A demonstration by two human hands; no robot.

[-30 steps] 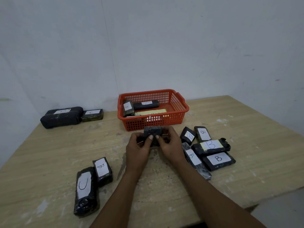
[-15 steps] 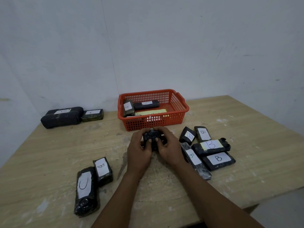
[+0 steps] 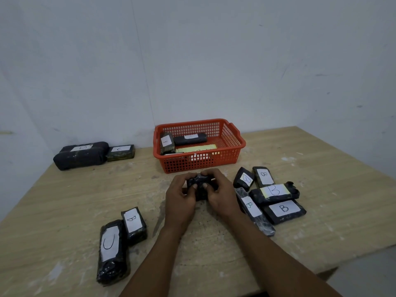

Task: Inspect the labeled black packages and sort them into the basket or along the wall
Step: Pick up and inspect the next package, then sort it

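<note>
A pale wooden table sits in a corner of plain white walls. Nearest, at about 8 o'clock from the hands, a long black package marked C lies touching a shorter one marked B. At the centre, the left hand and right hand both grip a small black package, fingers curled over its top and thumbs pressed on its near face (no label shows on it). At 3 o'clock lies a cluster of five B packages. At 12 o'clock stands the red basket, holding labelled packages. At 10 o'clock, two packages rest along the wall.
</note>
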